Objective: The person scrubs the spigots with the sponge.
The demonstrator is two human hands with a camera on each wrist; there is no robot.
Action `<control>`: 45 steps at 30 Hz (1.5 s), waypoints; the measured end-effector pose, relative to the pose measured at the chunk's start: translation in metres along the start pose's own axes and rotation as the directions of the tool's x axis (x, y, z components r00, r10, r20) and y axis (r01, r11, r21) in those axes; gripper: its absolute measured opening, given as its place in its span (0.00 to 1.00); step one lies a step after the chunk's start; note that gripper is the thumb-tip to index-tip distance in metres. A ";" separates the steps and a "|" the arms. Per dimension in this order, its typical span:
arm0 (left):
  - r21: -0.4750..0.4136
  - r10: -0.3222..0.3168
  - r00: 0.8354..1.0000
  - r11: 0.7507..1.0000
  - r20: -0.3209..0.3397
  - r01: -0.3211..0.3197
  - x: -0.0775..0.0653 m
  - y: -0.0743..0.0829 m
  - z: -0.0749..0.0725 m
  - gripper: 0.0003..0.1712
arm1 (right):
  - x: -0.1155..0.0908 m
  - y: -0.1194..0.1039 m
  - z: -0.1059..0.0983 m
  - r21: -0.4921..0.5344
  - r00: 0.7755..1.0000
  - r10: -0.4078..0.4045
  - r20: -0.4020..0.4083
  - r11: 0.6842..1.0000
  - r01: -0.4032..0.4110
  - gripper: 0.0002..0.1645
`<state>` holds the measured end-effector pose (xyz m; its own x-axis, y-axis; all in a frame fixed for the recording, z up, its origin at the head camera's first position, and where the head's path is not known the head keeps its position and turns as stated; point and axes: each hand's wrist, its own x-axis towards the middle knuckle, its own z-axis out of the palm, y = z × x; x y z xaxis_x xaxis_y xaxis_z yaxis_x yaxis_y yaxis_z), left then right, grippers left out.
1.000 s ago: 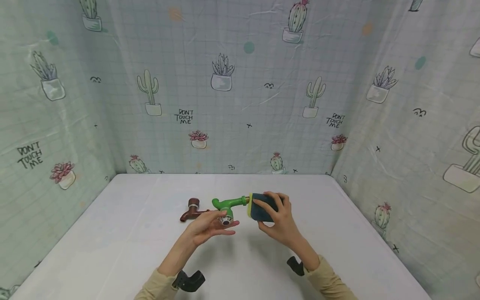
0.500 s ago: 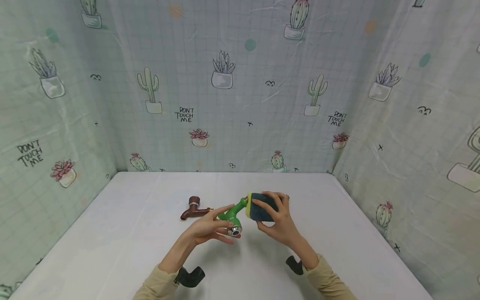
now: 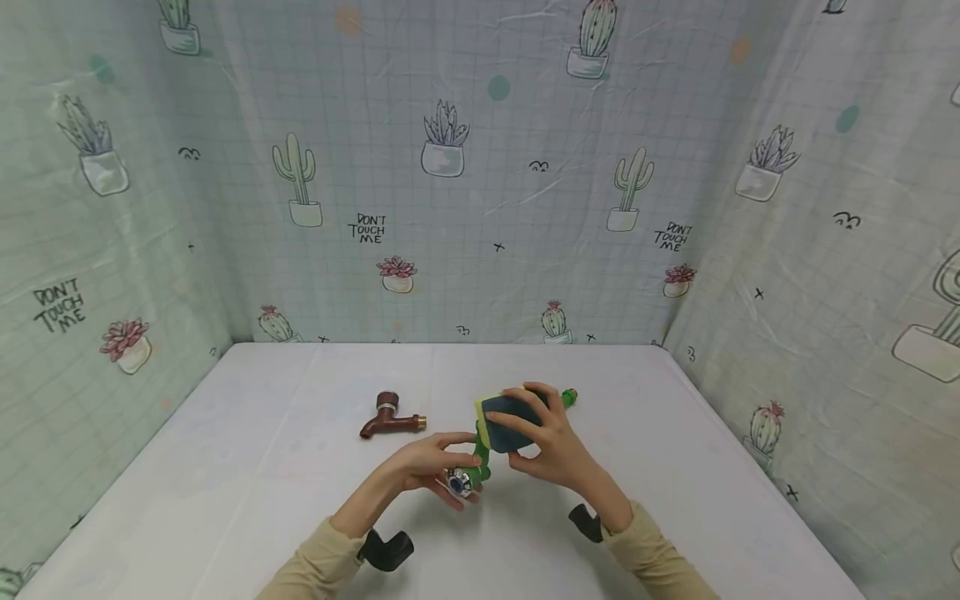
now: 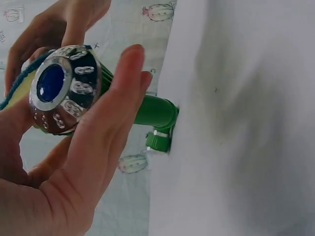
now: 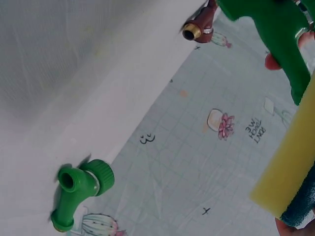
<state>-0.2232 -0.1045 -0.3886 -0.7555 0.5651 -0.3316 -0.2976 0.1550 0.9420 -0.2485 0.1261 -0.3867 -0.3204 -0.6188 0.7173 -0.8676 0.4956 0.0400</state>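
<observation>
In the head view my left hand (image 3: 435, 462) holds a green tap (image 3: 481, 468) low over the table, its chrome ring outlet (image 3: 459, 482) facing me. The left wrist view shows this ribbed chrome ring (image 4: 64, 91) close up between thumb and fingers, with a dark blue centre. My right hand (image 3: 551, 433) grips a sponge (image 3: 513, 423) with a dark teal scouring side and yellow foam. The sponge's yellow face is against the green tap's upper part and hides some of it. In the right wrist view the tap's green body (image 5: 280, 37) sits beside the yellow foam (image 5: 285, 157).
A brown tap (image 3: 390, 424) with a brass threaded end lies on the white table (image 3: 262, 467), left of centre. Behind the right hand lies a second green tap (image 3: 570, 397), mostly hidden. Patterned cloth walls (image 3: 480, 208) enclose the table's back and sides.
My left hand has turned the green tap and moved it slightly down. The sponge has shifted left and down along it. The second green tap has come into view behind my right hand.
</observation>
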 end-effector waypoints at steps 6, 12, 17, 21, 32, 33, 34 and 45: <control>-0.062 -0.030 0.999 0.998 0.023 0.031 0.004 -0.003 0.004 0.35 | 0.002 0.010 -0.001 0.019 1.000 0.022 -0.002 1.000 -0.022 0.33; -0.102 -0.033 0.999 0.994 -0.018 0.031 0.005 -0.008 0.006 0.36 | 0.007 0.015 -0.004 0.052 0.995 0.092 -0.041 0.995 -0.090 0.32; -0.097 -0.025 0.999 0.995 -0.034 0.022 0.005 -0.006 0.009 0.36 | 0.018 0.007 -0.002 0.085 0.998 0.048 -0.050 0.995 -0.044 0.32; -0.088 -0.024 0.999 0.996 -0.041 0.020 0.004 -0.004 0.012 0.35 | 0.019 0.007 0.001 0.080 0.997 0.058 -0.057 0.995 -0.053 0.34; -0.109 -0.007 0.999 0.994 0.046 0.012 0.004 -0.008 0.011 0.31 | 0.011 0.026 0.008 0.132 0.990 0.137 -0.046 0.983 -0.130 0.36; -0.112 -0.005 0.998 0.994 0.063 0.012 0.004 -0.008 0.011 0.30 | 0.010 0.028 0.007 0.128 0.987 0.153 -0.058 0.981 -0.145 0.37; -0.116 -0.001 0.997 0.993 0.081 0.011 0.003 -0.009 0.010 0.30 | 0.010 0.029 0.007 0.126 0.983 0.167 -0.071 0.979 -0.157 0.38; -0.134 0.014 0.976 0.991 0.218 0.015 0.003 -0.005 0.004 0.27 | 0.016 0.027 0.009 0.264 0.992 0.124 0.005 0.957 -0.121 0.36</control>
<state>-0.2216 -0.1000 -0.3939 -0.6145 0.7301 -0.2991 -0.3848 0.0536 0.9215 -0.2800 0.1244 -0.3803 -0.4278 -0.5552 0.7133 -0.8917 0.3884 -0.2325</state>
